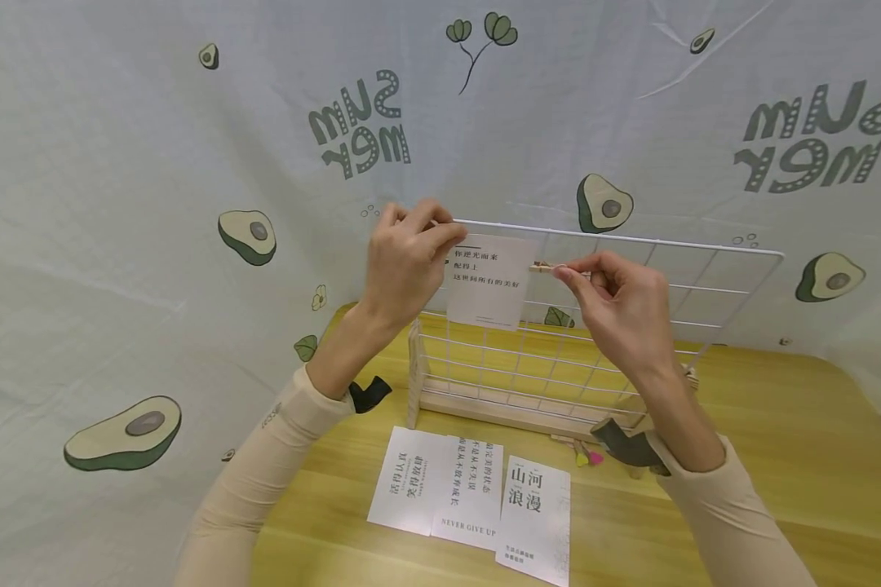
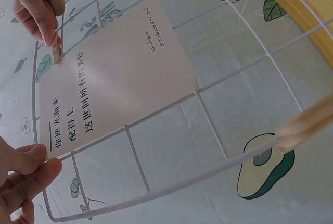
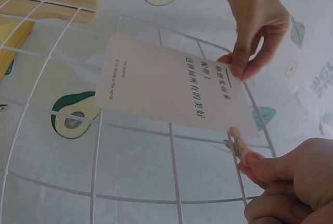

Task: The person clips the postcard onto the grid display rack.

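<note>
A white card (image 1: 484, 303) printed with Chinese characters lies upright against a white wire grid rack (image 1: 631, 238). My left hand (image 1: 407, 253) pinches the card's upper left corner between thumb and fingers, by the rack's top wire. On the card's other side, my right hand (image 1: 624, 302) pinches a small wooden clothespin (image 3: 235, 139) between thumb and forefinger. The clothespin's tip is at the card's right edge; whether it bites the card, I cannot tell. In the left wrist view, the card (image 2: 125, 83) covers several grid squares.
The rack stands in a wooden base (image 1: 484, 408) on a yellow wood-grain table (image 1: 778, 456). Before it lie three printed cards, left (image 1: 400, 489), middle (image 1: 470, 501) and right (image 1: 551, 530). Small clips (image 1: 583, 458) with yellow and pink pieces lie near the base. An avocado-patterned curtain (image 1: 117, 285) hangs behind.
</note>
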Demonstrator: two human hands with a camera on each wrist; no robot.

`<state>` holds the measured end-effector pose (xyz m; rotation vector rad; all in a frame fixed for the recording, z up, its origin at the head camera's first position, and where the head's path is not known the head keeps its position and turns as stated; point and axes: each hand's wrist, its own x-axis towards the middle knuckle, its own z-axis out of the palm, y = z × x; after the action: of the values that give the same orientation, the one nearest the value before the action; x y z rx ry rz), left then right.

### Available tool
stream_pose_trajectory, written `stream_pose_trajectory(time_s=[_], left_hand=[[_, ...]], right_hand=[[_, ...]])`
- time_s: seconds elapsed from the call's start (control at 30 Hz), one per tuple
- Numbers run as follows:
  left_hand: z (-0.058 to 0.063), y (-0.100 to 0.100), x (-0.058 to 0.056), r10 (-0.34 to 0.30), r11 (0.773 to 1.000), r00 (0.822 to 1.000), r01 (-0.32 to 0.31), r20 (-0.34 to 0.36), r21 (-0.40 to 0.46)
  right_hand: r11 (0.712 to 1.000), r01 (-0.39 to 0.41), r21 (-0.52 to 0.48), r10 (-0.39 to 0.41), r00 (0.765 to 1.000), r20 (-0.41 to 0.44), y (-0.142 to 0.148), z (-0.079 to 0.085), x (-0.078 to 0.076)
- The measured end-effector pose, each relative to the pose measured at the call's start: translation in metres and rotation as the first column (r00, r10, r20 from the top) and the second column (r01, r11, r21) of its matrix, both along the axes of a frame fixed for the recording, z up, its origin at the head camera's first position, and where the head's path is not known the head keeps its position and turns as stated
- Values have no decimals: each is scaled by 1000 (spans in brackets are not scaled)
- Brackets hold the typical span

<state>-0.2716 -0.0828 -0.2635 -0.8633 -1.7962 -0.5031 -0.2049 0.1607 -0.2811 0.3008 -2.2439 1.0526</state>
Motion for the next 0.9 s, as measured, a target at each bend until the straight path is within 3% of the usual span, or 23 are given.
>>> stream_pose_trajectory(time_s=[0.3, 0.9], left_hand=[[1, 3, 0, 5, 1000, 1000, -5, -27, -1], [1, 10, 2, 0, 1000, 1000, 0, 3, 8]], right_hand=[[999, -13, -29, 13, 1000, 14, 1, 1, -2], [1000, -9, -14, 9, 1000, 12, 2, 2, -2]])
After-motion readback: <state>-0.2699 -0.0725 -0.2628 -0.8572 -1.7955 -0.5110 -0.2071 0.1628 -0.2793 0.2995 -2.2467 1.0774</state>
